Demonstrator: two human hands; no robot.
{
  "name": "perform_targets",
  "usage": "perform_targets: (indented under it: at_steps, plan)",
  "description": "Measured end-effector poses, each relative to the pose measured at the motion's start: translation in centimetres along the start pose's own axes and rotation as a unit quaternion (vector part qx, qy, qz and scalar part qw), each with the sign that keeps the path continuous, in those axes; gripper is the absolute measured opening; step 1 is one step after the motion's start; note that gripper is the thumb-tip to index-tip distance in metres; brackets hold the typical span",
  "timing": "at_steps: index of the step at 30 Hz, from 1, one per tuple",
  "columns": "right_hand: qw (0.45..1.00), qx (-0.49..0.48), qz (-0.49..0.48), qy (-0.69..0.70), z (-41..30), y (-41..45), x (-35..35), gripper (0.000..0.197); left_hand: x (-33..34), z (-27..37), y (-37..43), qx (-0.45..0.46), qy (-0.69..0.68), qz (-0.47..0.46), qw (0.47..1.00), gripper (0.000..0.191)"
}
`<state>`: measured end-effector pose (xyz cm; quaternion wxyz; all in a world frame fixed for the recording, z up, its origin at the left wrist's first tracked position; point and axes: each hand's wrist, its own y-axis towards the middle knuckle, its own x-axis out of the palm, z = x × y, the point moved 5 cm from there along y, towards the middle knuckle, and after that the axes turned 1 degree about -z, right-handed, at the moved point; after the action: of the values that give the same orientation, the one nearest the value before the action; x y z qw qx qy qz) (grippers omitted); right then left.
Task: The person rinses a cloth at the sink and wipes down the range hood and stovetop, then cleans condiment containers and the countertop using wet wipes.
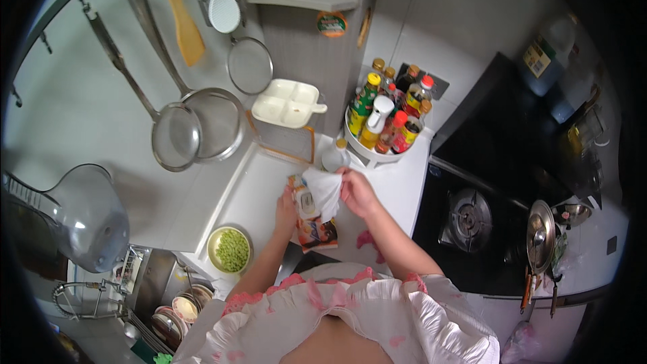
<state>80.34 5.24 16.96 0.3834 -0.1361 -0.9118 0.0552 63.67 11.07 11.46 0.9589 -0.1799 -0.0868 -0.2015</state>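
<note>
Over the white corner counter [273,182], my left hand [286,208] grips the left edge of an orange and white wet wipe pack [316,232] with a plastic lid. My right hand [356,193] pinches the upper corner of a white wipe [323,193], which hangs down over the right side of the pack and hides part of it. Whether the wipe is wholly out of the pack, I cannot tell. Just above the wipe stands a clear bottle [335,155] with a gold cap. A pink cloth-like item [370,243] lies beside my right forearm.
A bowl of green beans or peas [231,249] sits at the counter's left edge. Sauce bottles crowd a white round rack [371,150]. The gas burner [469,218] is at the right, the sink with stacked dishes [171,321] at the lower left. Strainers [177,136] hang on the wall.
</note>
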Motion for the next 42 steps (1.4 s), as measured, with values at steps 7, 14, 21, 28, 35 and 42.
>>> perform_targets:
  at_steps: [7, 14, 21, 28, 35, 42]
  plan:
    - [0.989, -0.014, -0.003, 0.145, -3.2, -4.5, 0.4, 0.016, 8.7, 5.5, -4.1, -0.015, 0.051, -0.077, 0.996, 0.048]
    - [0.987, -0.114, 0.06, -0.099, -5.5, -9.2, 1.2, 0.023, 13.9, 8.1, -5.9, -0.03, -0.018, -0.005, 0.999, 0.037]
    - [0.914, -0.206, 0.247, -0.246, -8.3, -11.6, -5.5, 0.008, 14.1, 7.1, -5.9, -0.008, -0.027, -0.114, 0.993, 0.042]
    - [0.916, -0.182, 0.285, -0.218, -6.0, -10.6, -11.8, 0.012, 11.3, 10.6, -7.4, -0.032, -0.117, -0.119, 0.985, 0.051]
    - [0.888, -0.049, 0.27, -0.368, 2.6, -5.6, -14.2, 0.02, 8.9, 19.8, -11.0, 0.07, -0.263, 0.072, 0.959, 0.048]
    - [0.98, -0.056, -0.038, -0.188, 2.8, -2.6, -3.3, 0.051, 9.7, 12.9, -7.5, -0.069, -0.083, -0.092, 0.99, 0.04]
